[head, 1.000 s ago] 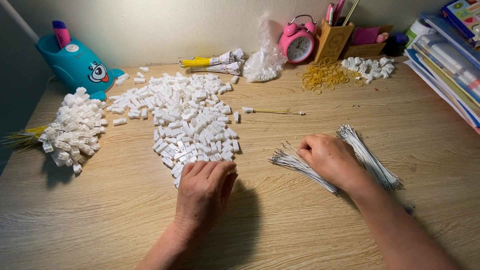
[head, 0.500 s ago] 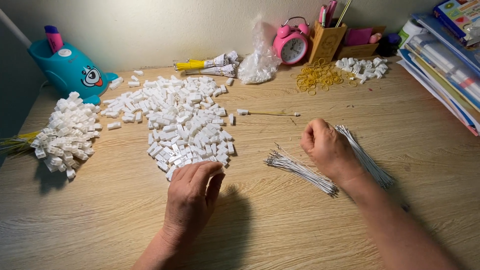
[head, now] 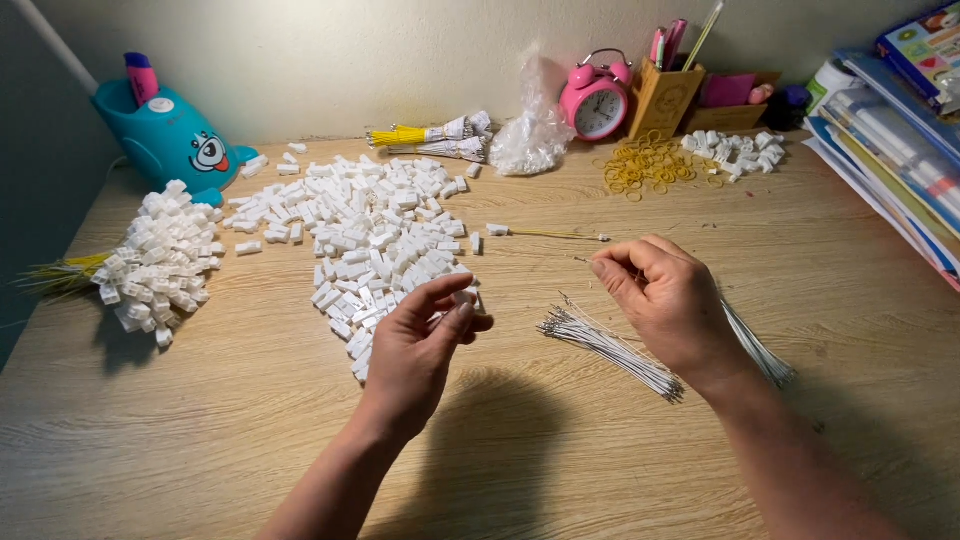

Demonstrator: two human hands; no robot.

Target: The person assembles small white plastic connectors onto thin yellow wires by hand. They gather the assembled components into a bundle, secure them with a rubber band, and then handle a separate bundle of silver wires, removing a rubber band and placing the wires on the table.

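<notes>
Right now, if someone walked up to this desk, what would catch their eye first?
Probably the big heap of small white plastic connectors spread over the middle of the wooden desk, with the left hand pinching one at its near edge. To the right, the right hand holds a thin wire above a fanned bundle of wires. At the back wall, a pink alarm clock and a teal cartoon-faced holder stand out.

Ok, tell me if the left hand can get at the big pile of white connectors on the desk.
Probably yes. The left hand is raised right over the near edge of the pile of white connectors, with nothing between them, though its fingertips already pinch one small white piece.
</notes>
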